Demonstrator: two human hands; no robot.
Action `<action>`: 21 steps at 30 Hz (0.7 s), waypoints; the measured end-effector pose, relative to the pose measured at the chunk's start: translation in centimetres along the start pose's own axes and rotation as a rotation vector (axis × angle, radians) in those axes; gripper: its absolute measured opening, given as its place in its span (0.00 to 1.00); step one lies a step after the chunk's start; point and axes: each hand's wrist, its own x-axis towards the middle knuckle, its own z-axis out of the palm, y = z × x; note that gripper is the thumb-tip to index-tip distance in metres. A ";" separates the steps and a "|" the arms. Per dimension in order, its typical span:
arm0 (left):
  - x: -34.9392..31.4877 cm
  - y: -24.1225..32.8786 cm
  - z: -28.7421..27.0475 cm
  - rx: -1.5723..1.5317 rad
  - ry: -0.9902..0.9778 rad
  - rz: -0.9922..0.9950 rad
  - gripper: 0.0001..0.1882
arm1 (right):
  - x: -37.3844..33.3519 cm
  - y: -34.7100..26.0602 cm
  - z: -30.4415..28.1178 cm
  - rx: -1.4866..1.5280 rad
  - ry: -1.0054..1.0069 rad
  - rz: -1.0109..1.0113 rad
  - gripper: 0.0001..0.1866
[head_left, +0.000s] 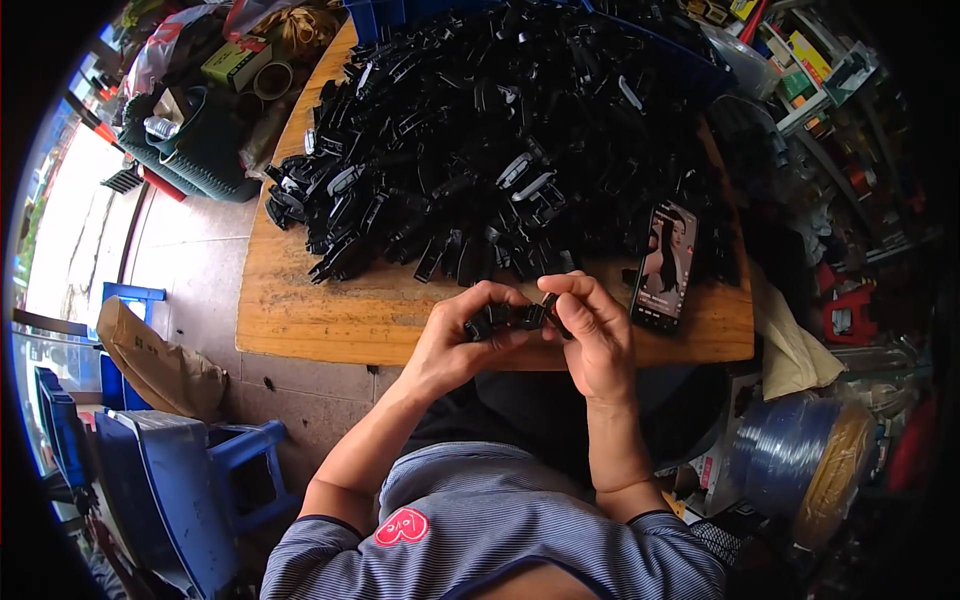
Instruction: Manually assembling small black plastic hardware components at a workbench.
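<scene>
Just past the near edge of the wooden table [320,322], both hands meet in front of my body. My left hand [452,338] is closed around a small black plastic part [492,322], thumb below and fingers curled over it. Pinched against the part's right end are the thumb and fingers of my right hand [596,340], with a small dark piece [557,312] between them. Fingers partly hide where the two pieces meet, so I cannot tell whether they are joined. Beyond my hands spreads a large heap of similar black plastic parts [430,150], a few showing grey faces.
A phone [662,268] with a lit screen lies right of my hands. Blue crates [690,62] border the heap's far side. On the left floor are a blue stool [240,450] and a brown sack [160,355]; plastic-wrapped rolls [790,450] sit at right, below cluttered shelves [815,100].
</scene>
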 end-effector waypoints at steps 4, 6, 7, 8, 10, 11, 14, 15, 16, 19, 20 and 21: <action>0.0 0.0 -0.1 0.087 0.009 0.044 0.14 | -0.2 0.2 -0.7 0.165 -0.061 0.054 0.12; -0.1 -0.2 -0.2 0.072 0.017 0.033 0.15 | -0.2 0.0 -0.5 0.123 -0.093 0.049 0.11; -0.1 -0.1 -0.3 0.072 0.017 0.032 0.15 | -0.2 -0.1 -0.5 0.123 -0.092 0.049 0.11; -0.3 0.0 -0.5 0.135 0.010 0.093 0.15 | -0.3 -0.2 -0.7 0.149 -0.080 0.128 0.11; -0.4 0.1 -0.8 0.199 0.003 0.154 0.15 | -0.4 -0.3 -0.9 0.173 -0.068 0.207 0.11; -0.5 0.1 -0.9 0.209 -0.027 0.181 0.16 | -0.5 -0.1 -1.0 0.251 -0.077 0.288 0.11; -0.7 -0.2 -1.6 0.241 -0.072 0.229 0.16 | -1.1 0.4 -1.0 0.352 -0.080 0.418 0.12; -0.8 -0.3 -1.7 0.265 -0.085 0.244 0.16 | -1.3 0.5 -0.9 0.381 -0.076 0.471 0.12; -1.0 -0.2 -1.7 0.264 -0.085 0.245 0.16 | -1.4 0.5 -0.8 0.398 -0.105 0.471 0.12; -1.4 -0.1 -1.6 0.148 -0.127 0.179 0.16 | -1.6 0.2 -0.5 0.462 -0.187 0.500 0.11; -1.5 -0.1 -1.6 0.164 -0.104 0.173 0.17 | -1.7 0.2 -0.3 0.359 -0.161 0.461 0.14; -1.6 0.0 -1.6 0.180 -0.084 0.167 0.17 | -1.9 0.3 -0.2 0.359 -0.161 0.460 0.14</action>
